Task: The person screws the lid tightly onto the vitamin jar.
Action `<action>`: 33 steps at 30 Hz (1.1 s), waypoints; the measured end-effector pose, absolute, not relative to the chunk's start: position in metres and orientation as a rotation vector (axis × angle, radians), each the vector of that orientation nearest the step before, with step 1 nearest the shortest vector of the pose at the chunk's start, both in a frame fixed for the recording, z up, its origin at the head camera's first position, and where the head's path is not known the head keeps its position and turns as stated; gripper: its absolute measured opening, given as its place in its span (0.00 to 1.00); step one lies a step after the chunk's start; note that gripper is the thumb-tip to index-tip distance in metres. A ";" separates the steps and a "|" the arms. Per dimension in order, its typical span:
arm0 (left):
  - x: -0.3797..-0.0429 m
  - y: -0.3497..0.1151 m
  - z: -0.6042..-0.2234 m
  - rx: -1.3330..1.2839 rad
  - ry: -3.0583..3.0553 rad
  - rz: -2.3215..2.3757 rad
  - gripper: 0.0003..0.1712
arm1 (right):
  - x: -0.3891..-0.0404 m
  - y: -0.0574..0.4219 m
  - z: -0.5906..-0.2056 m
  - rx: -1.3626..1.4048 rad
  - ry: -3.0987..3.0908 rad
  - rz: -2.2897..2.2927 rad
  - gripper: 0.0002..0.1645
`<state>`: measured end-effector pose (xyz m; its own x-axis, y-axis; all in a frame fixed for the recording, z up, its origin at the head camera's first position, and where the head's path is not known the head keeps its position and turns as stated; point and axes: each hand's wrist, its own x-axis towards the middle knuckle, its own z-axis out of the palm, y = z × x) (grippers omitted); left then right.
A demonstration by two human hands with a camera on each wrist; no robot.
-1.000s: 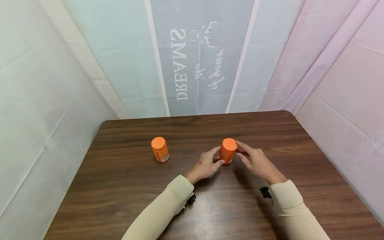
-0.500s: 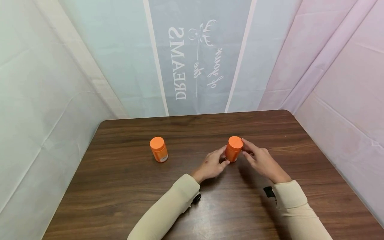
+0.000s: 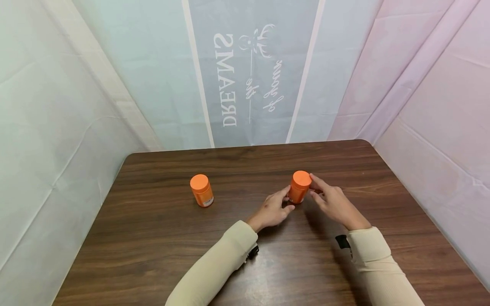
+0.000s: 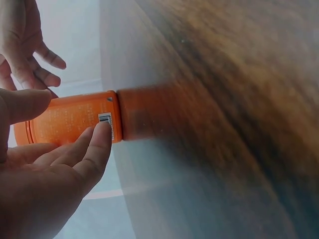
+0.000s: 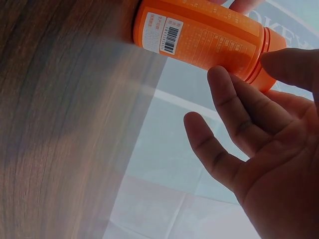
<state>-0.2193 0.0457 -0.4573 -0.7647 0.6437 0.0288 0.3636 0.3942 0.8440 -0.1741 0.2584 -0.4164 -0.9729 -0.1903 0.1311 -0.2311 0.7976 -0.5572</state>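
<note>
An upright orange bottle [image 3: 300, 187] with a flat orange screw lid stands on the right half of the table, between both hands. From its left side my left hand [image 3: 272, 210] holds it; the left wrist view shows the thumb at one side of the body and fingertips by the barcode label [image 4: 105, 118] near the base. My right hand [image 3: 338, 206] is on the right side, its thumb [image 5: 291, 64] and a finger at the lid, the other fingers spread loosely beside the body. A second, matching orange bottle [image 3: 202, 191] stands upright farther left, apart from the hands.
The dark wood-grain table [image 3: 153, 246] has rounded far corners. Pale cloth walls rise at the left, right and back; the back cloth [image 3: 249, 85] carries mirrored lettering. Black wrist straps [image 3: 342, 241] show at the sleeve cuffs.
Both hands have moved right with the bottle between them, then slightly toward the far edge. The distance between the two bottles has grown; the left bottle stays put.
</note>
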 end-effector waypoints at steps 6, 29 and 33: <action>-0.220 0.048 -0.457 0.856 2.354 1.306 0.38 | -0.175 0.259 -0.416 0.333 -2.915 0.924 0.36; -0.223 0.014 -0.452 0.858 2.371 1.140 0.42 | -0.170 0.259 -0.411 0.313 -2.958 0.835 0.39; -0.222 0.000 -0.450 0.893 2.381 1.080 0.44 | -0.165 0.258 -0.410 0.282 -2.997 0.816 0.42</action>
